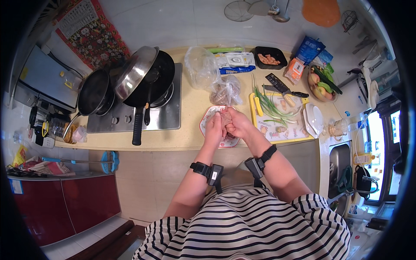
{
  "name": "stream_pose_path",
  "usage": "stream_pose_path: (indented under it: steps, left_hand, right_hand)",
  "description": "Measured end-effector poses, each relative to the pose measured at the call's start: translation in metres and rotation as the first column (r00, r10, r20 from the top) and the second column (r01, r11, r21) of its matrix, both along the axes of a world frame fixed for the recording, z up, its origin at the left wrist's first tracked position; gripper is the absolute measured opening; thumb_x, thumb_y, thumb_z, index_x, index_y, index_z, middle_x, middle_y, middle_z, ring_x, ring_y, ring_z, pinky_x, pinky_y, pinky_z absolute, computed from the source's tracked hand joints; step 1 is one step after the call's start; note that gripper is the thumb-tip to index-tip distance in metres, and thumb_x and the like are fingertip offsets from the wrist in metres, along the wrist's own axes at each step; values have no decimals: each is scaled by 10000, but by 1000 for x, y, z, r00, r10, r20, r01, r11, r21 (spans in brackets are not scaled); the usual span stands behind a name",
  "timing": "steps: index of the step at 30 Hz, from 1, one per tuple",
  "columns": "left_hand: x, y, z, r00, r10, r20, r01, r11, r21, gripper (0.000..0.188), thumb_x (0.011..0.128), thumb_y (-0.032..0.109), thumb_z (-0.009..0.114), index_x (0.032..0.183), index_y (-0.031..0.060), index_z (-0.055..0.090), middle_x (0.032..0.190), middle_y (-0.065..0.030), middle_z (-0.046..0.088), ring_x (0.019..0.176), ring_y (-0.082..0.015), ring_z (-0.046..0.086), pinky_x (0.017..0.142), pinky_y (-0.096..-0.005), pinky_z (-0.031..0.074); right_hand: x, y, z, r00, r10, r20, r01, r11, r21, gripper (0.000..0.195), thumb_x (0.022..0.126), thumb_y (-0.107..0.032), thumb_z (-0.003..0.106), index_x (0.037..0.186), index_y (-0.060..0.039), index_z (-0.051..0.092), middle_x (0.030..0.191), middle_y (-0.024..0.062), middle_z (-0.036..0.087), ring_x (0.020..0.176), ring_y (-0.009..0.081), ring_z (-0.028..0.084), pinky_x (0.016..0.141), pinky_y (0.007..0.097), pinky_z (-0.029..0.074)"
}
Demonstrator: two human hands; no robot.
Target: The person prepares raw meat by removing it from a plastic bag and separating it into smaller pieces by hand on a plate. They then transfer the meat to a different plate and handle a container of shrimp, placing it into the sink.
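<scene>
Both my hands meet over a plate with a red patterned rim (204,117), close to the counter's front edge. My left hand (214,127) and my right hand (238,123) grip a piece of raw meat (226,119) between them. More meat lies on the plate under my hands, partly hidden. Just behind the plate sits a clear plastic bag (227,89) with dark reddish contents. To the right, green onions (271,107) lie across a yellow-edged cutting board (273,141), with a cleaver (277,83) and another knife at its back edge.
A gas hob (177,97) with a black wok (166,70), steel lid (136,73) and frying pan (94,92) stands left. Behind are a wet-wipes pack (235,60) and a black tray (272,66) of meat pieces. Rightward are a produce bowl (320,92), glass mug (338,127) and sink (339,161).
</scene>
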State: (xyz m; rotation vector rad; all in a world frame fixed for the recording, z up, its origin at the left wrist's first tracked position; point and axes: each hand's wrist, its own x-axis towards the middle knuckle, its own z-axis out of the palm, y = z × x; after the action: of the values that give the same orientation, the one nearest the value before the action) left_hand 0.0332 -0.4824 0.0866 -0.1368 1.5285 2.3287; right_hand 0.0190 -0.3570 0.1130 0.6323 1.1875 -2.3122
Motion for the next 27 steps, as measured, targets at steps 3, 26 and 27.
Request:
stream_pose_path:
  steps: [3, 26, 27]
  left_hand:
    - [0, -2, -3, 999, -37, 7, 37, 999, -3, 269, 1016, 259, 445, 841, 63, 504, 606, 25, 454, 448, -65, 447, 403, -227, 341]
    - [-53, 7, -43, 932, -361, 23, 85, 155, -984, 564, 725, 434, 726, 1099, 27, 610, 1058, -127, 672, 995, -312, 592, 890, -410, 443]
    - [-56, 8, -48, 935, -354, 9, 94, 221, -971, 561, 729, 433, 730, 1083, 16, 608, 1052, -139, 670, 947, -315, 613, 851, -409, 468]
  right_hand:
    - [9, -18, 2, 988, -57, -141, 79, 986, 150, 249, 1005, -317, 426, 921, -106, 528, 630, -7, 523, 396, 65, 373, 326, 213, 264]
    - [-3, 74, -64, 990, 132, -42, -49, 617, 786, 341, 913, -361, 599, 1129, -98, 588, 745, 42, 606, 600, 127, 548, 523, 282, 434]
    - [-4, 81, -75, 983, 162, -86, -15, 539, 842, 353, 910, -366, 602, 1148, -106, 596, 772, 60, 629, 638, 150, 584, 563, 296, 462]
